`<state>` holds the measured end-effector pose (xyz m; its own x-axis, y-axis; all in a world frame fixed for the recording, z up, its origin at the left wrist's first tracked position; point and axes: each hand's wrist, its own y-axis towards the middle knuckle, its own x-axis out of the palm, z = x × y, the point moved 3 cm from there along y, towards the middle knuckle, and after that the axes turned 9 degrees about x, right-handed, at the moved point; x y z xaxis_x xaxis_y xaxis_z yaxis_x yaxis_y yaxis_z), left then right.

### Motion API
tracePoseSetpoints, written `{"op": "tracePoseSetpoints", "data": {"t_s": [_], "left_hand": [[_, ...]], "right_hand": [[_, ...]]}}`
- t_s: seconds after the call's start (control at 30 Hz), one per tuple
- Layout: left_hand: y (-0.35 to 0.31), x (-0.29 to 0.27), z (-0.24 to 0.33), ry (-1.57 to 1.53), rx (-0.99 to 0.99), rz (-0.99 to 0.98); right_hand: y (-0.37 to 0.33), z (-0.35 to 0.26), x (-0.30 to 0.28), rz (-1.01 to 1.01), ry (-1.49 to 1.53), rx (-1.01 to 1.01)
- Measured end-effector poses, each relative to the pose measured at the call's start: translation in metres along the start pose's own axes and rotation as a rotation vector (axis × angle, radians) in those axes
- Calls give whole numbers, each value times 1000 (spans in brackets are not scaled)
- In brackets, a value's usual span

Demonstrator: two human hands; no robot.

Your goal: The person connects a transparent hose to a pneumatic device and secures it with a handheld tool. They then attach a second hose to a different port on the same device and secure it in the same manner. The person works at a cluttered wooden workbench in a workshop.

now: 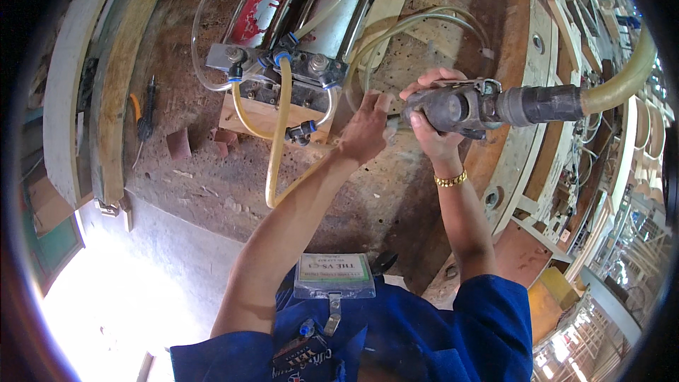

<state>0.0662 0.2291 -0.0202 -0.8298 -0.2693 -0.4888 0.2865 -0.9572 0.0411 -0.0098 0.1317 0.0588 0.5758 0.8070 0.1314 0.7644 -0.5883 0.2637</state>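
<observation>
My right hand (437, 143) is wrapped round a dark air-powered hand tool (453, 107), held level above the bench with its tip toward the left. A thick yellowish air hose (626, 74) joins the tool's right end. Close to that tip is my left hand (364, 131), its fingers curled in and slightly blurred; a short dark piece shows between them and the tool, and what they grip is hidden. Beyond my left hand stands a pair of pneumatic cylinders (332, 18), one with worn red paint, with clear and yellow tubes, on a wooden block (244, 119).
Left on the brown workbench (191, 184) lie a screwdriver-like tool (147, 110) and folded reddish sandpaper pieces (179, 143). Long boards (117, 78) line the far left. A coiled clear tube (424, 14) lies behind my hands. Wooden frames and racks (566, 99) crowd the right side.
</observation>
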Motion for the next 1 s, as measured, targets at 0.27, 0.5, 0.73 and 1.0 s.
{"op": "tracePoseSetpoints", "data": {"t_s": [0.27,0.5,0.73,1.0], "left_hand": [[-2,0,-1,-36,27,34],[0,1,0,-38,43,5],[-3,5,0,76,103,16],[-119,-65,119,127,447,192]], "right_hand": [[-1,2,-1,-9,35,-36],[-4,-4,-7,133,-81,-22],[0,-6,-2,205,-33,2],[49,-56,-25,561,-22,132]]}}
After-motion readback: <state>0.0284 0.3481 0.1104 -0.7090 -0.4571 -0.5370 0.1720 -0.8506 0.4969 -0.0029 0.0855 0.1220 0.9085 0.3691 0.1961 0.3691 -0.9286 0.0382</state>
